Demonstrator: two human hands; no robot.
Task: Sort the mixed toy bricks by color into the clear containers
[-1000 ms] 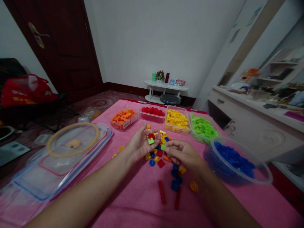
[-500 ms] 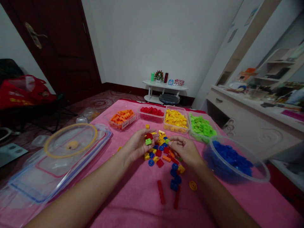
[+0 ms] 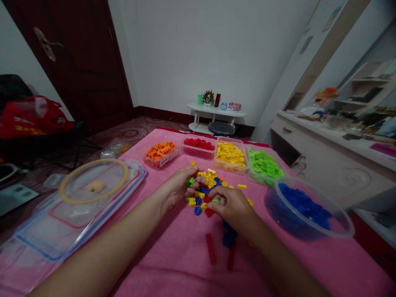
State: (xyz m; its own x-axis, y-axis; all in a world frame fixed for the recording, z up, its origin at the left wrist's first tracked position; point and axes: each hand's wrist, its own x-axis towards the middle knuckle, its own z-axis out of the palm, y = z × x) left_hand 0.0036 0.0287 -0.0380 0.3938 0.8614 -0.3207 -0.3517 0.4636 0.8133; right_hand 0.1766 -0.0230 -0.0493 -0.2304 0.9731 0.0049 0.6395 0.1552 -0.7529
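Note:
My left hand [image 3: 182, 185] is curled around a few toy bricks, with a green brick [image 3: 190, 181] showing between its fingers. My right hand [image 3: 227, 201] pinches a small green brick [image 3: 215, 200] between thumb and fingers, low over the pile. Under and between both hands lies a heap of mixed yellow, red and blue bricks [image 3: 211, 178]. A blue wheel-like piece [image 3: 198, 210] rests at the heap's near edge. Closer to me are a long red brick [image 3: 210, 248] and a blue cluster [image 3: 229, 236], partly hidden by my right hand.
Across the pink cloth stand tubs of orange [image 3: 160, 155], red [image 3: 198, 147], yellow [image 3: 230, 155] and green bricks [image 3: 265, 165]. A round tub of blue bricks [image 3: 305, 210] is at the right. Stacked clear lids [image 3: 93, 206] lie on the left.
My right hand has moved nearer and slightly left, now covering part of the blue cluster. My left fingers have curled in; the red brick that showed there is hidden.

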